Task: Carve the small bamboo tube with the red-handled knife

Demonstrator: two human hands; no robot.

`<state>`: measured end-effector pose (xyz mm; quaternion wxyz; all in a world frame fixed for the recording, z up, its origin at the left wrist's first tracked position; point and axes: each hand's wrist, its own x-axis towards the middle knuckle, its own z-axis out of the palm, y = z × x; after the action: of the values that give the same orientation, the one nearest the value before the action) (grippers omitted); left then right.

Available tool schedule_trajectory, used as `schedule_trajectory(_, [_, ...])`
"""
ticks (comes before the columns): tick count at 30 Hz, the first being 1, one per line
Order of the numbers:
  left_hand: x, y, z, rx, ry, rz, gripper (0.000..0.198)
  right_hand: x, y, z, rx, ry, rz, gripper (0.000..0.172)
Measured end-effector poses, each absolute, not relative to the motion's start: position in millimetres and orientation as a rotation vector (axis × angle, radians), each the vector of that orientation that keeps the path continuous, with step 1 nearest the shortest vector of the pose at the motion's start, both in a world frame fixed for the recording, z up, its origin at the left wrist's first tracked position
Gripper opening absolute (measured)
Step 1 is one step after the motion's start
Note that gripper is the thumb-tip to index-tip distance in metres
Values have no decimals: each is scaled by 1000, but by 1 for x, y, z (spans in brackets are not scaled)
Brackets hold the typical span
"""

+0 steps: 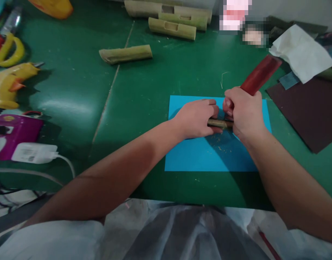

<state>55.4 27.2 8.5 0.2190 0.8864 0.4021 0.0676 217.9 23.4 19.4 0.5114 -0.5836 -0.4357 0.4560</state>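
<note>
My left hand [200, 117] is closed around a short, thin piece of bamboo [218, 123], pressing it down over a blue sheet [193, 157]. In my right hand [246, 112] is a tool with a thick red handle [260, 74], the handle slanting up and to the right out of the fist. The tool's working end is hidden by the hand, close to the right end of the bamboo. Small shavings lie on the sheet just below the bamboo.
Notched bamboo tubes [171, 29] lie at the back, and a cut bamboo piece [126, 54] nearer. On the left are a yellow glue gun [14, 81], yellow-handled scissors [11, 50] and a purple power strip [22, 133] with cables. A dark sheet [309, 112] and white tissue [301, 54] lie right.
</note>
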Motion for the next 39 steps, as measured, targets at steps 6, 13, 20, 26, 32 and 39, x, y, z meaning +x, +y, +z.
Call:
schedule_trajectory(6, [55,26,11,2441,1119,183,32,223,22,18,-1376,-1031,1055,49])
schedule_trajectory(13, [56,25,14,2462,1143,136,32,221,21,18,-1350,-1028,1052,44])
schedule_trajectory(20, [55,25,11,2477,1155,176,31,221,17,22,-1393,-1052,1069,53])
schedule_trajectory(26, [56,27,9,2454,1130,176,34,217,20,22,-1384,-1047,1059,47])
schedule_trajectory(32, [53,27,4,2480,1095,227,31,217,19,34,-1401,-977,1236,49])
schedule_trajectory(39, [52,26,5,2486,1102,269,31,221,20,30,-1385,-873,1145,45])
